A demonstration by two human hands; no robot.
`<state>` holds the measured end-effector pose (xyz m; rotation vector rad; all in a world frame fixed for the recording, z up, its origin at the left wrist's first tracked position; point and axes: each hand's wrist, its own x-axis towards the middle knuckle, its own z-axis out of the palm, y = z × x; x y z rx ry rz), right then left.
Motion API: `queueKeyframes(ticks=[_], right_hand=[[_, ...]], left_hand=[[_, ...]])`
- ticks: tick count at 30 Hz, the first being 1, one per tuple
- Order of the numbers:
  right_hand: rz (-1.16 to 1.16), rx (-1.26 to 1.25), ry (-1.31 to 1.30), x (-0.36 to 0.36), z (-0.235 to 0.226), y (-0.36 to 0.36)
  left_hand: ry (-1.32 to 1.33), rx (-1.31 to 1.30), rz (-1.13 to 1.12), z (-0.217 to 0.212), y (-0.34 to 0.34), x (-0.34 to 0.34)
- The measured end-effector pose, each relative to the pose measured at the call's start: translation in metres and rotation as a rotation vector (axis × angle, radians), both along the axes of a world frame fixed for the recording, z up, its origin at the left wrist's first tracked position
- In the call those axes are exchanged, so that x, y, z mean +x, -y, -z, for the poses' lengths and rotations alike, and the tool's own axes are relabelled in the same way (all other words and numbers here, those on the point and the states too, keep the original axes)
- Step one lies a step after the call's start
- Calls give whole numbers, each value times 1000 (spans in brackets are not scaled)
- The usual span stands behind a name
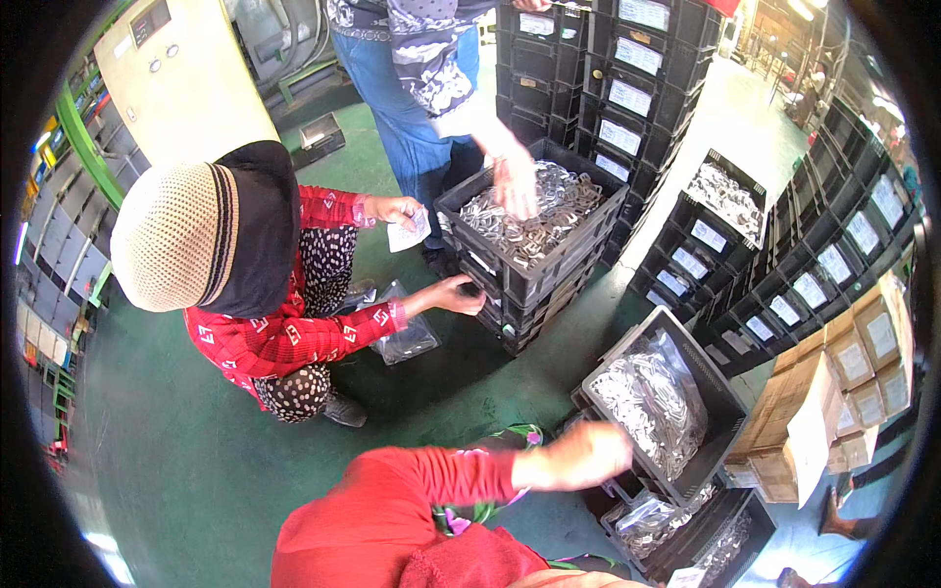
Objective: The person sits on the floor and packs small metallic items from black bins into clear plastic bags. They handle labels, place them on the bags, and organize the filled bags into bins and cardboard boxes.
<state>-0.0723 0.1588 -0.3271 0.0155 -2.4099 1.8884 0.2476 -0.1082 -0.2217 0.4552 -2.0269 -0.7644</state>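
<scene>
Our one visible hand [578,456], prob. the left by the red sleeve crossing from lower left, reaches toward the black crate [718,377] of bagged metal parts [647,397]; blurred, so we can't tell if it's open or closed, and it seems to hold nothing. Our other hand's out of view. The crate sits on the green floor [176,451] just right of us, bag open at top for easy access. A crouching co-worker [265,294] steadies a stacked crate [534,279] w/ one hand; a standing person's hand [515,181] digs in its parts.
</scene>
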Motion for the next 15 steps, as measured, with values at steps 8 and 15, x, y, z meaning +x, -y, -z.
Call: queueKeyframes(ticks=[8,15], right_hand=[[-53,-36,-70,78,-75,37],[-351,-182,-116,167,-126,125]], left_hand=[[639,-173,-880,-22,231,108],[707,25,-721,-29,236,95]])
